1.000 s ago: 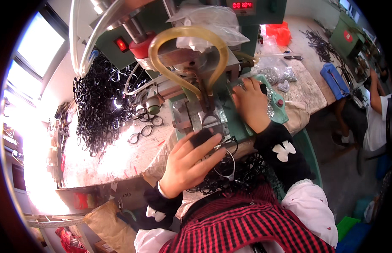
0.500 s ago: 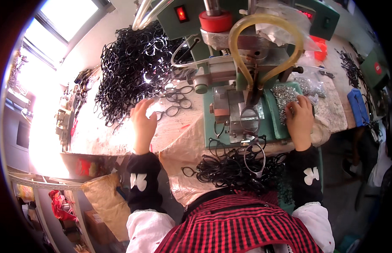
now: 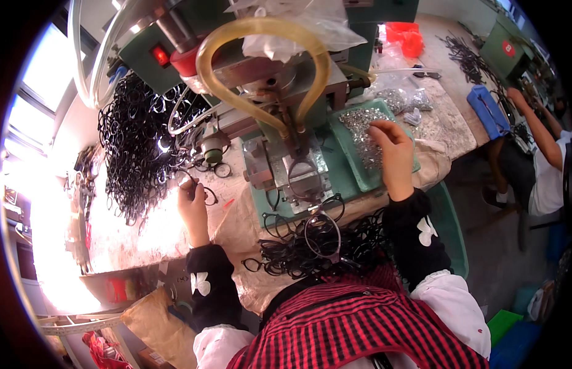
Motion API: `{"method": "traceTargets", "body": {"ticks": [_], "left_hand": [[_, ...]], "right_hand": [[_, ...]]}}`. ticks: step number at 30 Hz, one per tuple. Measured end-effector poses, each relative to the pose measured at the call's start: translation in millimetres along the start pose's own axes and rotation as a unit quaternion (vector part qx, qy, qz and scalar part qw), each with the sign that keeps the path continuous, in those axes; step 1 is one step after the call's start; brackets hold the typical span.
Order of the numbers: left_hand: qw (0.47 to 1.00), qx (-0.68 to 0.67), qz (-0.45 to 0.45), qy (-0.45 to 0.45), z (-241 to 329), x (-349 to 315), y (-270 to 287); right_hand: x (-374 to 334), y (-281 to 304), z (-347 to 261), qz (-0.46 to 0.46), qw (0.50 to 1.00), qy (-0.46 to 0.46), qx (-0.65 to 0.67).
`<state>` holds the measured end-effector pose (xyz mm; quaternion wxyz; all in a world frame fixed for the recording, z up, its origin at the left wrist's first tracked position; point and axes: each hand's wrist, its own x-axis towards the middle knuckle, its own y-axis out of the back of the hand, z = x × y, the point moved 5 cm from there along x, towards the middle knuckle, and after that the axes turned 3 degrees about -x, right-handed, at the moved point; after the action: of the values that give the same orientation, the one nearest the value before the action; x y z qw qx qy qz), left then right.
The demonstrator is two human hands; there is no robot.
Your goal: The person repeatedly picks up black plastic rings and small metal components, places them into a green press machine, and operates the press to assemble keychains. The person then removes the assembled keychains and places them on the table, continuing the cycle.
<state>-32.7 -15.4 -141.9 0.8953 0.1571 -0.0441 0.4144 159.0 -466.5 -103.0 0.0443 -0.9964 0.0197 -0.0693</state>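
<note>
On the bench at the left, my left hand (image 3: pixel 193 215) is closed on a black eyeglass frame (image 3: pixel 212 195), whose rim sticks out past the fingers. My right hand (image 3: pixel 395 161) is over a green tray (image 3: pixel 358 174) of small shiny metal parts (image 3: pixel 363 126). Its thumb and fingers are pinched together, and whatever is between them is too small to make out. Between both hands stands a green bench press (image 3: pixel 261 80) with a looped yellow tube (image 3: pixel 203 58). An eyeglass frame (image 3: pixel 306 230) hangs at the front of its metal fixture (image 3: pixel 307 192).
A big heap of black eyeglass frames (image 3: pixel 135 147) lies at the back left. More frames (image 3: pixel 286 255) are piled at my lap. Bags of metal parts (image 3: pixel 415 98) and a blue case (image 3: pixel 488 111) are on the right; beyond, another person's arm (image 3: pixel 538 129) shows.
My view has turned to the right, and the scene has shifted left. My left hand has closed on an eyeglass frame. My right hand stays at the parts tray, its fingers pinched. Another person has come into view.
</note>
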Motion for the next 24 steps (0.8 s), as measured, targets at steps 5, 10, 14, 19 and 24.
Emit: {"method": "traceTargets", "body": {"ticks": [5, 10, 14, 19, 24], "left_hand": [[0.978, -0.198, 0.02, 0.055, 44, -32, -20], [0.966, -0.252, 0.007, 0.051, 40, -36, -33], [0.916, -0.373, -0.062, -0.133, 142, -58, -41], [0.886, -0.235, -0.139, -0.375, 251, -65, -60], [0.887, -0.27, -0.13, -0.352, 254, -58, -68]], "right_hand": [[-27, -50, -48, -0.123, 0.989, 0.073, 0.029], [-50, -81, -79, -0.079, 0.948, 0.29, -0.107], [-55, -92, -69, -0.098, 0.986, 0.109, 0.085], [-64, -108, -78, -0.122, 0.975, 0.044, 0.18], [-65, -110, -80, -0.133, 0.976, 0.058, 0.162]]}}
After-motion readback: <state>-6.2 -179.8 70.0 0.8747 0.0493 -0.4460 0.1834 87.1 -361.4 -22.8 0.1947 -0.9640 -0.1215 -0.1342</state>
